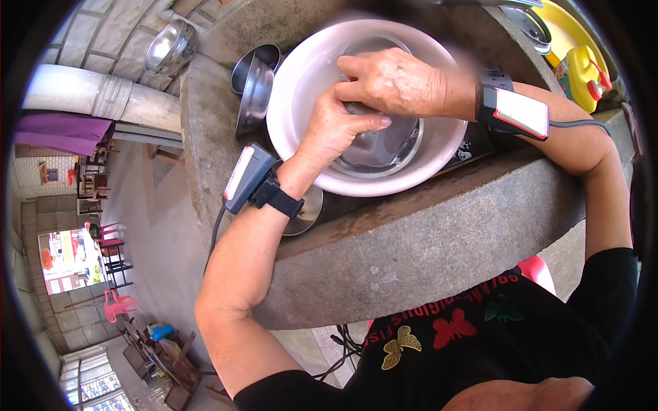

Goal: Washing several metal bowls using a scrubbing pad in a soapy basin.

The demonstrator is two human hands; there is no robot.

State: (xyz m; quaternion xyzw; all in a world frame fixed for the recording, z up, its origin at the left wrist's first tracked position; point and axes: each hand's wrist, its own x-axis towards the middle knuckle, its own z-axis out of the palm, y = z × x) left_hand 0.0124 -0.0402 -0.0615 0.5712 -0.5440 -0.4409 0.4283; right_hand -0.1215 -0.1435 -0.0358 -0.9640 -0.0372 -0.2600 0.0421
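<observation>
A pale pink plastic basin (293,159) with cloudy water stands in a concrete sink (411,246). My left hand (336,120) is over the basin, its thumb stretched across a round metal vessel (406,159) that lies partly in the water. From the right my right hand (393,82) reaches over, its bent fingers meeting the left hand above the vessel. The two hands hide much of the vessel, and whether the right fingers grip its rim or a small thing cannot be seen. Both wrists wear strapped devices with cables.
Metal bowls (254,95) lean left of the basin, and stacked bowls (172,49) sit on the sink's far left corner. A metal lid or dish (306,210) lies below the basin. At the upper right are a yellow bottle (581,77) and a yellow basin (570,25).
</observation>
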